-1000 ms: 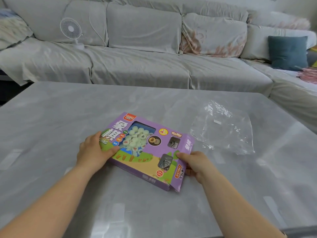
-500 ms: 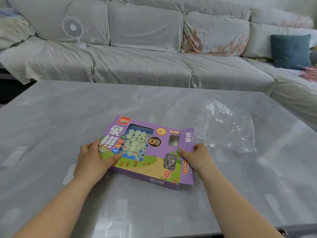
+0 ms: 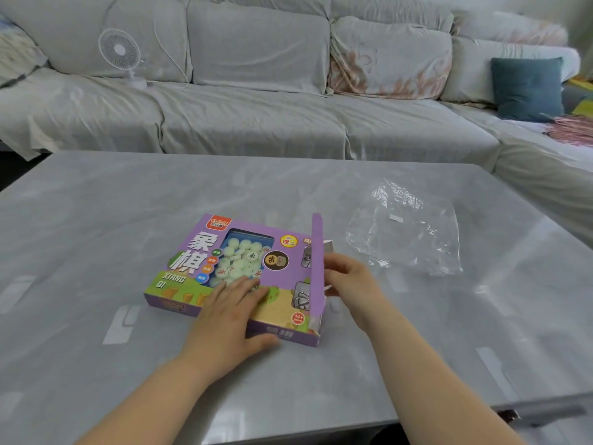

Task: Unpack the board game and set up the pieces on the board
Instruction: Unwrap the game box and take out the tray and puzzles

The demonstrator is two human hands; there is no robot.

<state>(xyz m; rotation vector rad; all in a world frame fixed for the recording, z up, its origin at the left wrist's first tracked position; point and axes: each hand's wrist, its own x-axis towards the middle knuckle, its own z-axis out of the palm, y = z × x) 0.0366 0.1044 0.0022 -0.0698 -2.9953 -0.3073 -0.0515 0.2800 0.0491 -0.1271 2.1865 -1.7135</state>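
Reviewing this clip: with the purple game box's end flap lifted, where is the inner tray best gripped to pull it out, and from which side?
Judging by the pose, grip from the box's right end, where the raised flap leaves it open. The right hand is already there; pinch whatever tray edge shows in the opening and pull rightward. The left hand lies flat on the lid, bracing it. The tray edge itself is mostly hidden.
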